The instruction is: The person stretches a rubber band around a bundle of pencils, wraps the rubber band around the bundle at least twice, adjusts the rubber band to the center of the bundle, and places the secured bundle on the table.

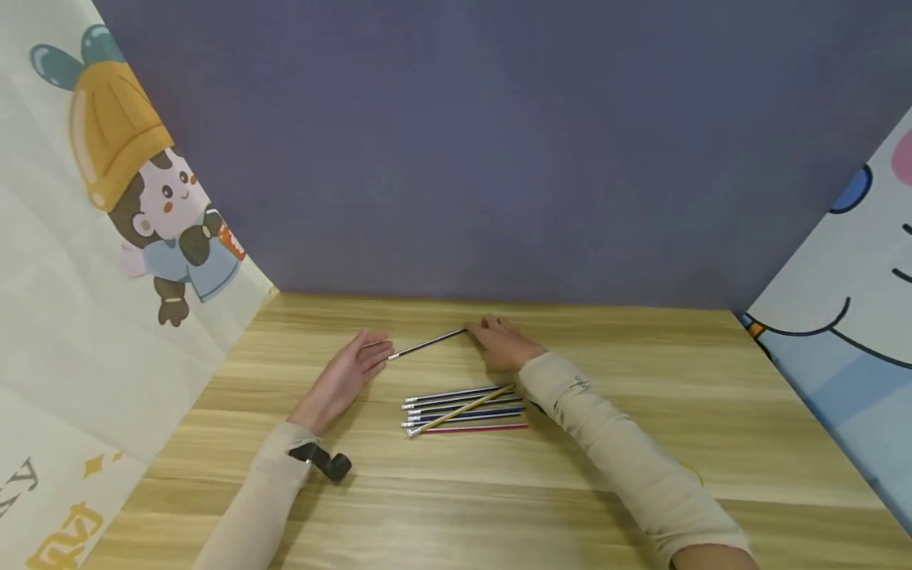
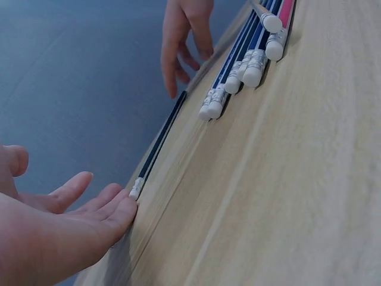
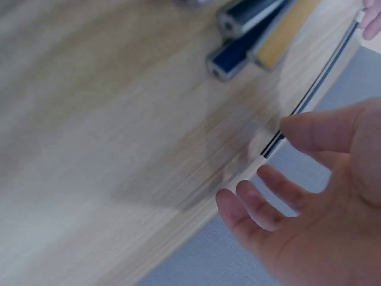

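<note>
A dark striped pencil (image 1: 429,343) with a white eraser lies along the far part of the table, apart from the others. My left hand (image 1: 349,370) has its fingers extended, and their tips touch the eraser end (image 2: 136,189) in the left wrist view. At the opposite end, my right hand (image 1: 504,345) pinches the pencil between thumb (image 3: 318,128) and forefinger; its other fingers are spread loosely. Nearer to me lie several dark striped pencils (image 1: 463,413) side by side, erasers leftward. A yellow pencil (image 1: 463,409) crosses over them, and a red pencil (image 1: 477,429) lies nearest.
The wood-grain table (image 1: 427,507) meets a grey-blue panel (image 1: 499,158) along its far edge. Cartoon-printed sheets (image 1: 107,356) stand at left and right. A black wrist camera (image 1: 324,459) is strapped over the left sleeve. My right forearm (image 1: 620,443) passes right of the pencil group.
</note>
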### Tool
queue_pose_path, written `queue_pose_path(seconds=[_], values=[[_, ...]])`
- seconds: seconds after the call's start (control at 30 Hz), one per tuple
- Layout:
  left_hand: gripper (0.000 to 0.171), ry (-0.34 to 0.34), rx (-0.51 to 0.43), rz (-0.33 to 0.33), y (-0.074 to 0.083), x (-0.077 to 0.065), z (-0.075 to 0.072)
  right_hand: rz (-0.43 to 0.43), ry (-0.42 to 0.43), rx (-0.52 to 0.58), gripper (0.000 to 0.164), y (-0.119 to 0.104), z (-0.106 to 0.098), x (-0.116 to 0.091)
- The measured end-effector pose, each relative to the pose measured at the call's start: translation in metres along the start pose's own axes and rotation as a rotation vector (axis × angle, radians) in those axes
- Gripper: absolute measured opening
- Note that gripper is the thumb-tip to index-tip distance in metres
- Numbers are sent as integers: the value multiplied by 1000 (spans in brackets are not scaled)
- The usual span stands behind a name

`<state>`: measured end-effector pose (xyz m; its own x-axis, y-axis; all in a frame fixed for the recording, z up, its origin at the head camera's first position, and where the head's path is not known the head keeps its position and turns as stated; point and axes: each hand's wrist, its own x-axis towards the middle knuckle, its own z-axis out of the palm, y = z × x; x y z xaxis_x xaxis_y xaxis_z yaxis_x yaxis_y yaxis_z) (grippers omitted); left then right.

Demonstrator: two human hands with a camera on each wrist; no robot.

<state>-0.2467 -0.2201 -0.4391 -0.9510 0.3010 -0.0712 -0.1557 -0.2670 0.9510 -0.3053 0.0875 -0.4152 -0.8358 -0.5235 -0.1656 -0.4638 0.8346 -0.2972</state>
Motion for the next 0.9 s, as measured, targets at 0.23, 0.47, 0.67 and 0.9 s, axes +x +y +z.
queue_pose_path(seconds=[0.23,0.47,0.67,0.9], values=[[64,-21,19,-29,2,3,3,-29,62,-123,51,3,-2,6],[61,-21,36,-34,0,0,6,-210,144,-19,17,10,3,6],[60,-13,88,-40,-4,-3,14,-276,125,35,21,13,1,-21],[58,13,161,-41,-7,-15,25,-263,80,161,31,19,2,-51]])
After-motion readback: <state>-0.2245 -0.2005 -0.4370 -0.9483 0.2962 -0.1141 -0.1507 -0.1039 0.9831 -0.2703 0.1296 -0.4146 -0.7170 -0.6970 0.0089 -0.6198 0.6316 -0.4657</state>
